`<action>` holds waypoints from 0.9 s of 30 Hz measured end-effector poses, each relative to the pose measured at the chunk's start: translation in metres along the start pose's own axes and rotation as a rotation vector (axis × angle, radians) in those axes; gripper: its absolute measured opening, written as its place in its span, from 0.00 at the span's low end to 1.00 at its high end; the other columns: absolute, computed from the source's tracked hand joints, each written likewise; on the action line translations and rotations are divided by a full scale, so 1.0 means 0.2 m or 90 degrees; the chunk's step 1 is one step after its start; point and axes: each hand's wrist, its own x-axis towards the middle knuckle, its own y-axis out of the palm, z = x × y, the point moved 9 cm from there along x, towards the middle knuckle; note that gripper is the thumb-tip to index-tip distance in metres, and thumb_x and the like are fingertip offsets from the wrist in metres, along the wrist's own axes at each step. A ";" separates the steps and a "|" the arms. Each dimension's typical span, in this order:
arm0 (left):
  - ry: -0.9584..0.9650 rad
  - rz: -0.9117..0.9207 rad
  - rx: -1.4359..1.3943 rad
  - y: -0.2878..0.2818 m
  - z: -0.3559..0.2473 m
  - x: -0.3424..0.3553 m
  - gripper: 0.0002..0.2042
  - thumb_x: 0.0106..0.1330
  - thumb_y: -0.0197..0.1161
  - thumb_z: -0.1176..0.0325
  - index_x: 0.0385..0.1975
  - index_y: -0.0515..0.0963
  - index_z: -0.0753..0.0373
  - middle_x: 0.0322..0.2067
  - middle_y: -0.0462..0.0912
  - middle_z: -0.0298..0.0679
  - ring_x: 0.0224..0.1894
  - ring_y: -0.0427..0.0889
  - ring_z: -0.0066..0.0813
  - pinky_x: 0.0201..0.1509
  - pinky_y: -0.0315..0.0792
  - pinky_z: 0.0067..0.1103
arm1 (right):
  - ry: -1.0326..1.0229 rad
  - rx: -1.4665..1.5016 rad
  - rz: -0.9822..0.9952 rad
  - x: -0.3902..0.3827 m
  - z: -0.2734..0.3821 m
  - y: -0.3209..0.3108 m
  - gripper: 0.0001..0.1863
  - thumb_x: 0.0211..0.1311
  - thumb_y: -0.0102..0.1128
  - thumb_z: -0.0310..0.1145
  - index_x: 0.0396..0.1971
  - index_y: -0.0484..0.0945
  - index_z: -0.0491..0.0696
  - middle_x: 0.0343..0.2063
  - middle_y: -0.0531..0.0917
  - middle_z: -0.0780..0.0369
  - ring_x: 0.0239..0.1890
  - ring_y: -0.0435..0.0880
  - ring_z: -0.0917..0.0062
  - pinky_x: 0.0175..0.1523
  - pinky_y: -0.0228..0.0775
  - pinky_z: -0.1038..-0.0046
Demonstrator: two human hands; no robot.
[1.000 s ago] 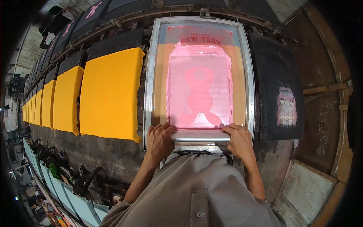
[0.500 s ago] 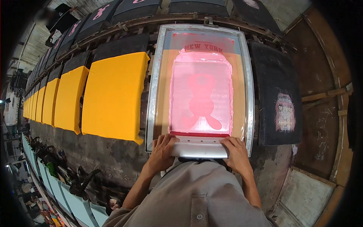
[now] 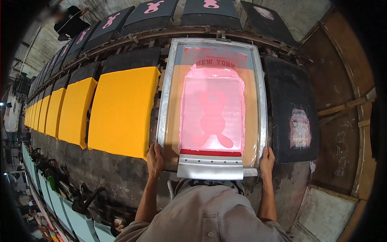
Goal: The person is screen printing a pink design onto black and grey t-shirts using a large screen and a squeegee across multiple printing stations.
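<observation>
A metal-edged screen printing frame (image 3: pixel 262 117) lies in front of me over a pallet, its mesh showing yellow and grey beneath. Pink ink (image 3: pixel 213 86) covers the middle of the mesh, thicker along its far edge and sides, with a darker pink bear- or rabbit-like shape in it. At the near end rests a squeegee (image 3: pixel 210 167) with a silver holder and red blade, untouched by either hand. My left hand (image 3: pixel 155 160) grips the frame's left rail near its front corner. My right hand (image 3: pixel 267 160) holds the right rail opposite; the fingers of both are partly hidden.
Yellow fabric pieces (image 3: pixel 123 111) lie on a row of dark pallets to the left. A bare black pallet (image 3: pixel 292 92) with a pink-white smear stands at right. Behind runs a rail (image 3: pixel 161 34) with grey printed pieces beyond. A person (image 3: pixel 72 22) is at far left.
Both hands have let go of the squeegee and moved outward to the frame's side rails. The squeegee stays at the near end of the screen. The view has shifted slightly.
</observation>
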 end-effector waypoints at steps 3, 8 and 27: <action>-0.008 -0.013 -0.024 -0.02 -0.03 0.00 0.21 0.78 0.47 0.55 0.40 0.74 0.71 0.26 0.74 0.41 0.31 0.72 0.31 0.38 0.68 0.29 | 0.000 0.035 -0.014 -0.04 0.08 0.00 0.20 0.77 0.48 0.41 0.47 0.76 0.36 0.34 0.75 0.65 0.38 0.69 0.79 0.45 0.64 0.76; -0.018 -0.014 -0.059 -0.01 -0.05 -0.01 0.19 0.78 0.48 0.56 0.36 0.73 0.69 0.25 0.69 0.35 0.29 0.67 0.24 0.34 0.65 0.24 | -0.020 0.047 -0.043 -0.01 0.01 -0.02 0.23 0.76 0.49 0.42 0.53 0.75 0.35 0.39 0.80 0.60 0.42 0.74 0.76 0.50 0.66 0.74; -0.014 -0.034 -0.091 -0.02 -0.02 0.00 0.19 0.77 0.48 0.56 0.37 0.74 0.71 0.24 0.67 0.36 0.29 0.66 0.25 0.34 0.65 0.25 | -0.028 0.071 -0.022 0.00 0.03 -0.01 0.20 0.76 0.50 0.40 0.45 0.77 0.36 0.30 0.75 0.65 0.34 0.68 0.80 0.41 0.64 0.75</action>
